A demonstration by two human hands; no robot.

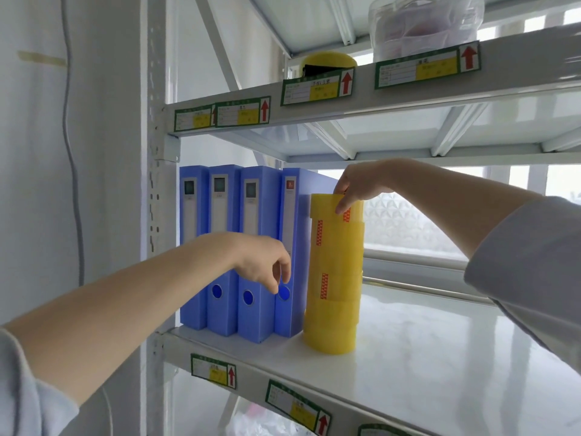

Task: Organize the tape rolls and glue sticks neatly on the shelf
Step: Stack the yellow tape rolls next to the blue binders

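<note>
A tall stack of several yellow tape rolls (334, 278) stands on the white shelf (440, 357), right beside the blue file boxes. My right hand (355, 184) reaches over the stack and grips the top tape roll (327, 207) from above, thumb on its front face. My left hand (265, 262) hovers in front of the file boxes, left of the stack, fingers loosely curled and holding nothing. No glue sticks show in view.
Several blue file boxes (239, 247) stand upright at the shelf's left end against the white upright post (154, 184). The shelf above (408, 86) carries a yellow object (328, 62) and a clear plastic container (424, 23). Green labels line the shelf edges.
</note>
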